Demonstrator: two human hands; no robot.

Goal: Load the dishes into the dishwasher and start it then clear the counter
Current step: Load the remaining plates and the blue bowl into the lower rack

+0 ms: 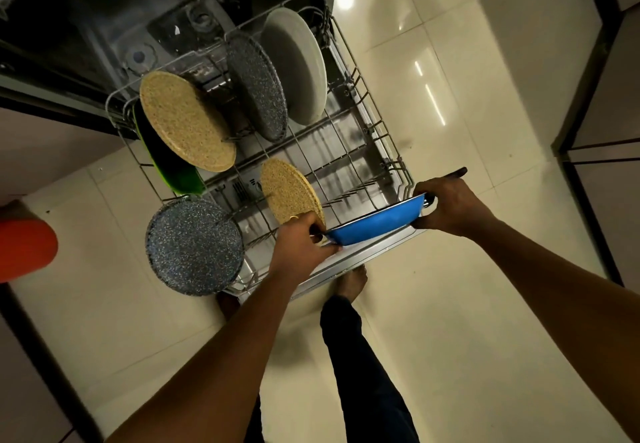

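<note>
A blue pan (377,222) tilts on edge over the front right of the pulled-out lower dishwasher rack (375,124). My left hand (299,247) grips its left handle and my right hand (450,205) grips the right handle. Standing in the rack are a white plate (298,65), a dark speckled plate (258,87), a tan speckled plate (185,120), a green dish (169,165) behind it, a smaller tan plate (287,191) and a grey speckled plate (194,247) at the front left.
The open dishwasher tub (138,20) lies beyond the rack. An orange object (24,248) sits at the left edge. Cabinets (609,131) line the right side. My legs and bare feet (351,281) stand on the glossy tile floor just before the rack.
</note>
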